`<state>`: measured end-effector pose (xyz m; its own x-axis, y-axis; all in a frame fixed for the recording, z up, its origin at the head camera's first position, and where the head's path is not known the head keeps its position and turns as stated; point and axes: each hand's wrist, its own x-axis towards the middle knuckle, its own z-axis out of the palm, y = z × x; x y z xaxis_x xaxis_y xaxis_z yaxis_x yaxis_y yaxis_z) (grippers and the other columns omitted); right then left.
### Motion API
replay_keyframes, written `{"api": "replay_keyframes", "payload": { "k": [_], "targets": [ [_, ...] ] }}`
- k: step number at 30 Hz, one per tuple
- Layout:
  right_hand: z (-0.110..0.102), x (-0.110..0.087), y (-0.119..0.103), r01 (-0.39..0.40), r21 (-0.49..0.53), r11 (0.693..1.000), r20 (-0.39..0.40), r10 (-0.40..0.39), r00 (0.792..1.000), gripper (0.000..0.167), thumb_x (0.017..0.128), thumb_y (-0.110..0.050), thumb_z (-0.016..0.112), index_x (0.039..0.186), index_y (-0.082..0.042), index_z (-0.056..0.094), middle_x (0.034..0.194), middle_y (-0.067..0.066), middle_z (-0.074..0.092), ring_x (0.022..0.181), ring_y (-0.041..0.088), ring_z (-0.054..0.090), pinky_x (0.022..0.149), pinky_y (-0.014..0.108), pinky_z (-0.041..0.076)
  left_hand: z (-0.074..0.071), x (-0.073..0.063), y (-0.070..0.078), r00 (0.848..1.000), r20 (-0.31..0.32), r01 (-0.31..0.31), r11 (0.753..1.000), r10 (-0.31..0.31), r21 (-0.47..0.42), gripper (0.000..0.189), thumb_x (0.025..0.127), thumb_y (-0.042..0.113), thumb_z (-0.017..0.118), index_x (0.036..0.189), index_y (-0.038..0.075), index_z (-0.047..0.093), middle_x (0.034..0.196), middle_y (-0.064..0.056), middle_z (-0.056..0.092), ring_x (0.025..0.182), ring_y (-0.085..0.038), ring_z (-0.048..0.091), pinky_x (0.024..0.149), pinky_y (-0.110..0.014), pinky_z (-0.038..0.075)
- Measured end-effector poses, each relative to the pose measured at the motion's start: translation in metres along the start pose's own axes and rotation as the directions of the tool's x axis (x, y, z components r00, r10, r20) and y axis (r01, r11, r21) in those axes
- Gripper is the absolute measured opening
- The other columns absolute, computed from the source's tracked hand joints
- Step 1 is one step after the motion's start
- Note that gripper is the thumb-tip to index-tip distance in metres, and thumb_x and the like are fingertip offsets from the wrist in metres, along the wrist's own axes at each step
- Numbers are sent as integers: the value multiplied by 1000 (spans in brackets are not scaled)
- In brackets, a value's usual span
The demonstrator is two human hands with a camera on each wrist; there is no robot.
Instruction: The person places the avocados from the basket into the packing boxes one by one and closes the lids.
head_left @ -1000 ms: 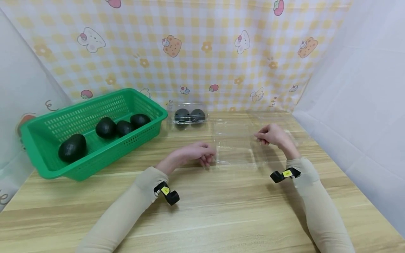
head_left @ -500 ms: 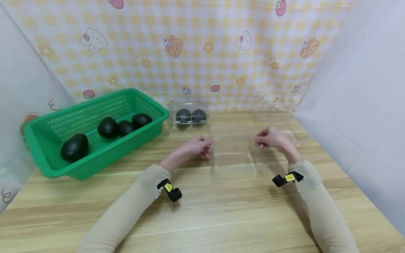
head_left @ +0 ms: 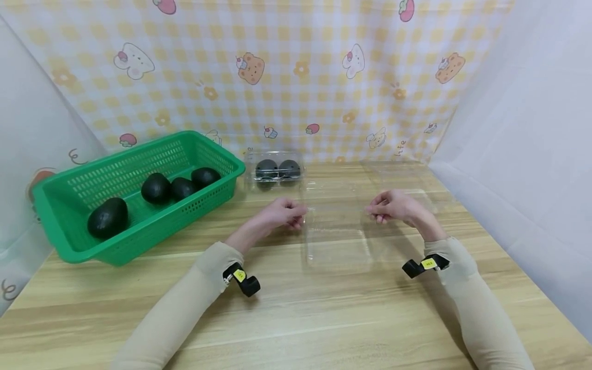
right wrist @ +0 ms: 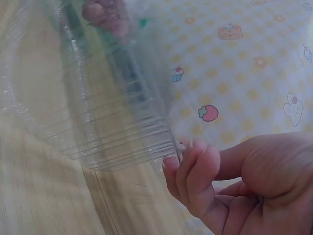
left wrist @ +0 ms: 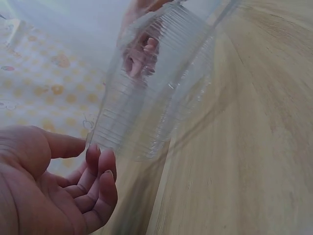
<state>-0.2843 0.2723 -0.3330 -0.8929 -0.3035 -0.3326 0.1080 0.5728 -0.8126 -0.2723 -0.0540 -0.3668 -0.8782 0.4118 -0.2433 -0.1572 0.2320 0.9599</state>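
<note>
The clear container (head_left: 338,246), four o'clock from the packed box (head_left: 277,178), is pinched at ten by the left hand (head_left: 283,212), at two by the right hand (head_left: 394,205), fingers curled; light, level pressure is best.

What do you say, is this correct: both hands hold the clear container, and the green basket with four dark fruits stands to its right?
No: the green basket with four dark fruits stands to the left of the clear container, as the head view shows. The rest is right: the left hand and right hand hold this container.
</note>
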Motion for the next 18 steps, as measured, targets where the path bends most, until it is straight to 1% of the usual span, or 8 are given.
{"api": "replay_keyframes", "payload": {
  "k": [4, 9, 12, 14, 18],
  "targets": [
    [2, -2, -2, 12, 20, 1000, 38, -12, 999, 33, 102, -6, 60, 122, 17, 46, 91, 17, 66, 68, 10, 62, 65, 24, 56, -5, -5, -1, 999, 38, 3, 1000, -4, 24, 22, 104, 17, 58, 94, -3, 62, 76, -4, 61, 67, -13, 60, 65, -24, 49],
    [4, -3, -3, 35, 22, 999, 90, -36, 995, 34, 101, -5, 61, 121, 17, 46, 92, 17, 65, 71, 11, 63, 68, 26, 56, -12, -14, -1, 996, 84, 11, 998, -16, 62, 25, 104, 16, 58, 103, -8, 63, 79, -5, 63, 70, -13, 61, 68, -24, 50],
    [6, -4, -5, 36, 46, 998, 117, -41, 992, 35, 100, -5, 63, 122, 16, 45, 93, 19, 65, 73, 13, 64, 70, 27, 57, -16, -19, -2, 995, 94, 20, 996, -28, 81, 27, 104, 17, 58, 109, -10, 63, 82, -5, 64, 72, -14, 61, 69, -24, 51],
    [8, -3, -6, 37, 67, 997, 132, -46, 990, 38, 99, -5, 64, 124, 16, 45, 95, 20, 65, 75, 14, 64, 72, 27, 57, -19, -23, -2, 995, 99, 23, 995, -32, 94, 28, 104, 17, 58, 110, -10, 63, 83, -6, 64, 73, -14, 62, 70, -25, 51],
    [14, -2, -8, 57, 81, 995, 151, -69, 986, 43, 96, -4, 66, 126, 18, 44, 98, 21, 65, 77, 15, 65, 74, 27, 57, -25, -29, -4, 994, 103, 10, 994, -22, 112, 26, 104, 15, 57, 106, -10, 63, 84, -7, 65, 75, -15, 63, 71, -26, 52]
  ]
}}
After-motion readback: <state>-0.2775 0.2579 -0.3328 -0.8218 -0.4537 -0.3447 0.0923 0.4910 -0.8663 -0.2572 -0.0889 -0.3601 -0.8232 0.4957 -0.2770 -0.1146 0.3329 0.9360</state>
